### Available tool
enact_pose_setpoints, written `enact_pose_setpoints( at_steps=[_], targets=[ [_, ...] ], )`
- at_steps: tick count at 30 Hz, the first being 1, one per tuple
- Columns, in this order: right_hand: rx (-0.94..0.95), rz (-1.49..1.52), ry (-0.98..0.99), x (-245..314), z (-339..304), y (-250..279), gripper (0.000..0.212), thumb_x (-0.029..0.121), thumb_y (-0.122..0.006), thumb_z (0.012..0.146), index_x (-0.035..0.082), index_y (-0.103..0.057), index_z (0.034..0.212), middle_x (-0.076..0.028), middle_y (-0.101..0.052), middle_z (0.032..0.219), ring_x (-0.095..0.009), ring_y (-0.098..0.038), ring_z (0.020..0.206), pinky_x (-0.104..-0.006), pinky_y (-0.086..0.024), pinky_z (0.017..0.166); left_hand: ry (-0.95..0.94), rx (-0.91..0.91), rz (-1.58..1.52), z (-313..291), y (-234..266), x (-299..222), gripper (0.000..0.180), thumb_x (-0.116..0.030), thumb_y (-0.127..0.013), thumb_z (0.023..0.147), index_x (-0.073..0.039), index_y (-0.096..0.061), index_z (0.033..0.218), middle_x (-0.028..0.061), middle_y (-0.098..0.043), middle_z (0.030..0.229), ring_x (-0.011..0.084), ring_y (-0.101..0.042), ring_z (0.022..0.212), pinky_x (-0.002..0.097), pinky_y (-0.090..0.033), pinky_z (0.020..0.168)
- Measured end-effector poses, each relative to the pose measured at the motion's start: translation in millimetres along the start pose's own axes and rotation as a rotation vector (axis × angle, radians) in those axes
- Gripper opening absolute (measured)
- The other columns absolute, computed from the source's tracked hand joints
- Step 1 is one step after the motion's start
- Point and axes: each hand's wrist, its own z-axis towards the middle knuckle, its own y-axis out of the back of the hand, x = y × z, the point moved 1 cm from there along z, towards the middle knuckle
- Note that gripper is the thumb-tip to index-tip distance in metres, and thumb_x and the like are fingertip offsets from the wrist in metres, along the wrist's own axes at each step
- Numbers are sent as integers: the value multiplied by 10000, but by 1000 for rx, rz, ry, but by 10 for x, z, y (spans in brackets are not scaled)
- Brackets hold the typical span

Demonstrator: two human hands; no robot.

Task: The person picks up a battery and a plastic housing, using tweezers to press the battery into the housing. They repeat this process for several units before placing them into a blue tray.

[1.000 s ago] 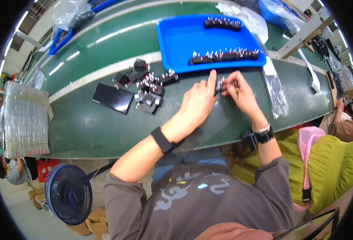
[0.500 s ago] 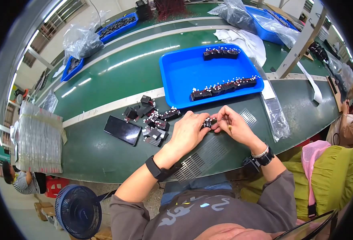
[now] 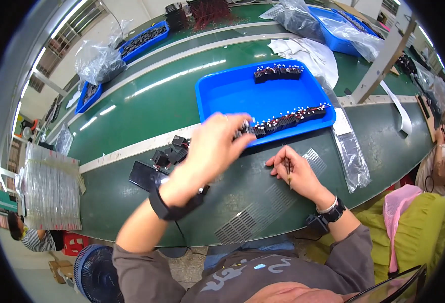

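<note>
Holding a small black part (image 3: 243,129) (pinched) over tray (image 3: 232,93), left hand (image 3: 213,146); right hand (image 3: 295,174) grips tweezers (image 3: 288,171).

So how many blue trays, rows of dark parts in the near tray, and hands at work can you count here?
Blue trays: 3, the near one, one far left, one at the back
Rows of dark parts in the near tray: 2, the back row and the front row
Hands at work: 2, left hand, right hand
Total: 7
</note>
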Motion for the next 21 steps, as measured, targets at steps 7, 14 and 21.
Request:
enact_pose_setpoints(
  at_steps=[7,14,21],
  targets=[
    [15,-119,9,-23,3,-172,86,-47,-547,946,31,-511,954,-119,-685,1069,-99,-638,821,-232,-502,734,154,44,171,637,-192,1059,274,-269,-742,801,-93,-712,1009,158,-711,924,360,-680,915,480,-535,800],
    [4,-300,-6,32,14,-190,118,-81,-570,914,23,-517,933,-137,-701,1034,-114,-639,809,-249,-509,746,133,173,178,1111,-580,1284,323,-259,-738,790,-98,-717,1070,165,-712,992,383,-667,941,482,-533,813],
    [11,-352,56,14,50,-173,130,-95,-572,903,25,-523,916,-161,-705,998,-150,-650,800,-270,-519,749,86,149,250,1487,-793,1274,223,-109,-664,803,-68,-718,1016,176,-716,1001,351,-687,964,433,-554,815]
  ],
)
